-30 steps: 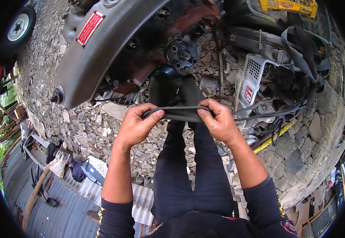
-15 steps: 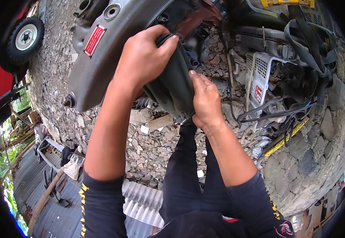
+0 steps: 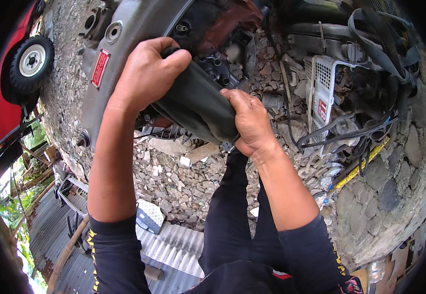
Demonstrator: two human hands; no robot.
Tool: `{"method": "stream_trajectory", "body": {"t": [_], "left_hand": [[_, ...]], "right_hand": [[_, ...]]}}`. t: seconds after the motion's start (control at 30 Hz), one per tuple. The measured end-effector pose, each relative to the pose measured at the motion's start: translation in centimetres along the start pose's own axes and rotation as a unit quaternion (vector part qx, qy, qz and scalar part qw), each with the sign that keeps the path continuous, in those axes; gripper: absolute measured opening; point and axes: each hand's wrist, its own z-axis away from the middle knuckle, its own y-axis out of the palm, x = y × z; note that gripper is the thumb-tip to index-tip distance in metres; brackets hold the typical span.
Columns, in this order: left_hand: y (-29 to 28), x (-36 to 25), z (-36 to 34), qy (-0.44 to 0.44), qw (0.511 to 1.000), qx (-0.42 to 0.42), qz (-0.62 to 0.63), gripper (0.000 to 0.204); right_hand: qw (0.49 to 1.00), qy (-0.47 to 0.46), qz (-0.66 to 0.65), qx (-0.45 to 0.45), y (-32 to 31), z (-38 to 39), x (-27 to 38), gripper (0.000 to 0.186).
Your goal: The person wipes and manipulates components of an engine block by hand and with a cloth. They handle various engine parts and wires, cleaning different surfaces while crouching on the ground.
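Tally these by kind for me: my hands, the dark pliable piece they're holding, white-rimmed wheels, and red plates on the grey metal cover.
Hands: 2, left hand and right hand
Dark pliable piece: 1
White-rimmed wheel: 1
Red plate on the grey metal cover: 1
Total: 5

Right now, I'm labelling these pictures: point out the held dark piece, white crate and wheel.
Held dark piece (image 3: pixel 198 100): head view, middle.
White crate (image 3: pixel 325 95): head view, side wall.
Wheel (image 3: pixel 32 61): head view, hub.
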Motion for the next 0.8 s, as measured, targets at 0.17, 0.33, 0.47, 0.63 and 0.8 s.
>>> {"method": "stream_trajectory", "body": {"t": [0.17, 0.33, 0.47, 0.63, 0.8], "left_hand": [[0.6, 0.8, -2.3, 0.029, 0.996, -0.017, -0.080, 0.026], [1.2, 1.4, -2.8, 0.013, 0.995, 0.003, -0.098, 0.028], [1.0, 0.4, -2.2, -0.033, 0.999, 0.039, -0.001, 0.027], [0.5, 0.6, -2.7, -0.032, 0.996, 0.069, -0.049, 0.032], [0.4, 0.1, -2.4, 0.000, 0.993, 0.057, -0.105, 0.018]], "right_hand": [[0.999, 0.029, -0.027, -0.008, 1.0, -0.2, 0.4, 0.026], [0.996, 0.087, -0.018, 0.002, -0.1, -1.1, 0.1, 0.024], [0.994, 0.112, -0.002, 0.004, -0.3, -2.1, 0.3, 0.022], [0.993, 0.116, 0.033, 0.018, -0.2, -1.9, 0.6, 0.018], [0.941, -0.196, 0.265, -0.069, -0.1, -1.2, -1.7, 0.012]]}}
